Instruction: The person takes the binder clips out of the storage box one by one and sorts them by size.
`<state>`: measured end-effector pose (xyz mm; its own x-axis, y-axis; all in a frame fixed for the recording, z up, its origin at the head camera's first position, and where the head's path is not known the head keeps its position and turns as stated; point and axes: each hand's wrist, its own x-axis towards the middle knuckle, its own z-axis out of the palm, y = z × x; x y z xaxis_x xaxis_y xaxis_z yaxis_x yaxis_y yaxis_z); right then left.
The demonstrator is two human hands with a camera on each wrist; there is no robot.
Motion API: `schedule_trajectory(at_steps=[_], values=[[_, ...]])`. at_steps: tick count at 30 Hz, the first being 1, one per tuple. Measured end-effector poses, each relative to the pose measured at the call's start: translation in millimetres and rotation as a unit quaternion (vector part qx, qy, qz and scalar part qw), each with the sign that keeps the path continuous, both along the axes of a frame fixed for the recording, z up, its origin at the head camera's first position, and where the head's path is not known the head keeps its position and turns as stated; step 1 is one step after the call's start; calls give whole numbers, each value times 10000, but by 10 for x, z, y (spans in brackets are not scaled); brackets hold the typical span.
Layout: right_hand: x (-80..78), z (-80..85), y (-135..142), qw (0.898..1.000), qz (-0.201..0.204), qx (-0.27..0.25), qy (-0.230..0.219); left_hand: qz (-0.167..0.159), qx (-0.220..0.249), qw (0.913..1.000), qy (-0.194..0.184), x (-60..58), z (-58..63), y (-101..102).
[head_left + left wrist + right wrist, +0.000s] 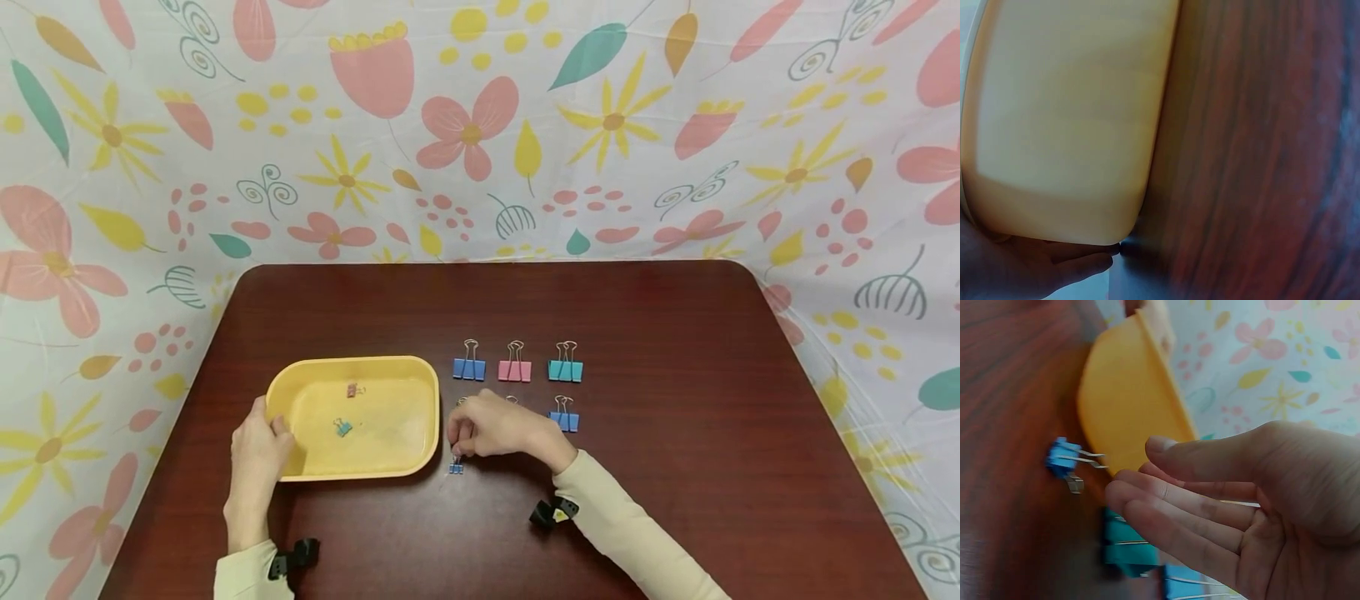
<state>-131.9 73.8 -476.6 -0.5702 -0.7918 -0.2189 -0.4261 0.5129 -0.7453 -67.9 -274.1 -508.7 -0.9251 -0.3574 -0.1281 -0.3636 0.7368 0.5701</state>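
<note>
My left hand (257, 446) grips the left end of a yellow tray (386, 429), thumb over the rim and fingers outside. In the left wrist view the tray's outer wall (1072, 125) fills much of the picture. Inside the tray lie a small pink binder clip (352, 390) and a small teal binder clip (342, 427). My right hand (498, 427) hovers right of the tray, by a small blue binder clip (456, 469) on the table. In the right wrist view its thumb and loosely bent fingers stand apart, holding nothing; the blue clip (1063, 456) lies just beyond the fingertips.
Behind my right hand a row holds a large blue clip (468, 369), a pink clip (515, 372) and a teal clip (565, 371). A medium blue clip (564, 422) sits nearer; others beside it are mostly hidden by the hand. A floral cloth (465, 125) borders the brown table (675, 400).
</note>
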Motion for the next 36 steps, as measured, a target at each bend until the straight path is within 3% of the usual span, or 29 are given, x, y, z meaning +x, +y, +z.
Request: schedule_trajectory(at_steps=[4, 10, 17, 27, 36], values=[[-75, 124, -1, 9999, -50, -112, 99, 15, -20, 10000, 43, -2, 6, -2], [-223, 316, -91, 9978, -25, -293, 586, 15, 17, 10000, 60, 9, -7, -11], [-374, 454, -321, 9947, 254, -256, 958, 11, 8, 10000, 52, -7, -6, -23], [-541, 429, -778, 9931, 572, -343, 969, 70, 41, 9999, 72, -10, 5, -17], [-634, 318, -1126, 9942, 551, -506, 777, 43, 60, 9999, 69, -5, -2, -11]])
